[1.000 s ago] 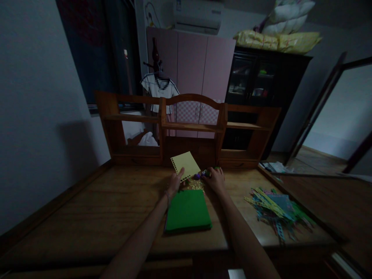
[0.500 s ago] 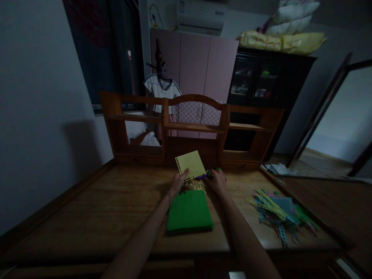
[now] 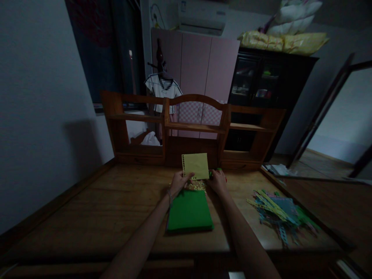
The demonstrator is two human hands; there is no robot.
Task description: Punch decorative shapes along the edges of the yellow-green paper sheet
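Note:
A yellow sheet (image 3: 196,164) with holes along its left and part of its bottom edge is pinched by my left hand (image 3: 178,183) at its lower left. My right hand (image 3: 218,181) is closed around a small green and red tool (image 3: 211,174), mostly hidden by the fingers, at the sheet's right side. Below the sheet, small yellow paper bits (image 3: 197,185) lie scattered on the wooden desk (image 3: 116,201). Nearer to me is a stack of green sheets (image 3: 190,212), between my forearms.
A heap of cut paper strips (image 3: 276,207), yellow, blue, green and pink, lies on the desk's right side. A wooden shelf unit (image 3: 196,126) stands along the back edge. Some white papers or bags (image 3: 280,169) are beyond the right edge.
The yellow sheet has turned to sit nearly level and shifted slightly right. A purple part seen by my right hand earlier is now hidden.

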